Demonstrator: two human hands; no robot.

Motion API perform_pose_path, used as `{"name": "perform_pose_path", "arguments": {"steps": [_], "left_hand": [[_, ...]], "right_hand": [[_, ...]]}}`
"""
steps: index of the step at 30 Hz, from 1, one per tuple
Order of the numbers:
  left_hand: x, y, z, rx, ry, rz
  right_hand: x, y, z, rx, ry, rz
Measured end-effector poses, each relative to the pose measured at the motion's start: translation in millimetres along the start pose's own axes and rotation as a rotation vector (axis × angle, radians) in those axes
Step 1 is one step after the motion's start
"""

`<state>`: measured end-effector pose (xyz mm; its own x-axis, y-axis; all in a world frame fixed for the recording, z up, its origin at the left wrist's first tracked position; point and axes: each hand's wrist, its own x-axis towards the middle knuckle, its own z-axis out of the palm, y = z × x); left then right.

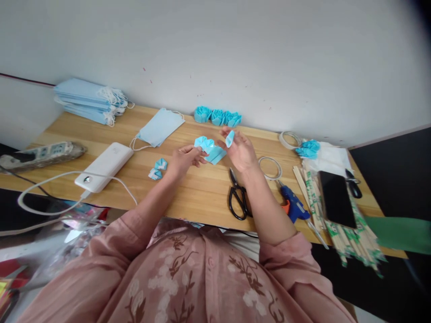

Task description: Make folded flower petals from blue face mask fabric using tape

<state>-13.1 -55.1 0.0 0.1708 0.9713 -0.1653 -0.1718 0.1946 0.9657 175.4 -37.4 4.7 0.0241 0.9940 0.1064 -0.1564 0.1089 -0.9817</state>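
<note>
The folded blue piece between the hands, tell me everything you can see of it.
The folded blue piece is light blue and looks like thin mask fabric, creased into several angular pleats or flaps. It is held just above the wooden table, near the middle. The left hand pinches its left edge with the fingertips. The right hand is at its right side and holds a small separate light blue strip upright in its fingers. Whether the piece rests on the table is unclear.

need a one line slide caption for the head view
Left hand holds folded blue mask fabric; right hand lifts a small blue strip.
</note>
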Motion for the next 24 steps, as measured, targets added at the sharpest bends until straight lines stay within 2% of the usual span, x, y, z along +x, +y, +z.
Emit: {"name": "perform_pose_path", "arguments": {"steps": [2,8,13,24], "left_hand": [[-1.1,-0.1,-1.7,0.006,0.008,0.023],[-4.3,0.0,-6.5,0.014,0.018,0.077],[-7.0,2.5,-6.5,0.038,0.032,0.095],[-11.0,4.4,-4.2,0.058,0.016,0.118]], "right_hand": [[-0.5,-2.1,-0.7,-0.060,0.029,0.012],[-5.8,-0.6,6.2,-0.126,-0.020,-0.036],[-6.9,2.9,9.4,-0.194,0.012,-0.010],[-7.9,1.5,11.2,-0.210,0.006,-0.031]]}}
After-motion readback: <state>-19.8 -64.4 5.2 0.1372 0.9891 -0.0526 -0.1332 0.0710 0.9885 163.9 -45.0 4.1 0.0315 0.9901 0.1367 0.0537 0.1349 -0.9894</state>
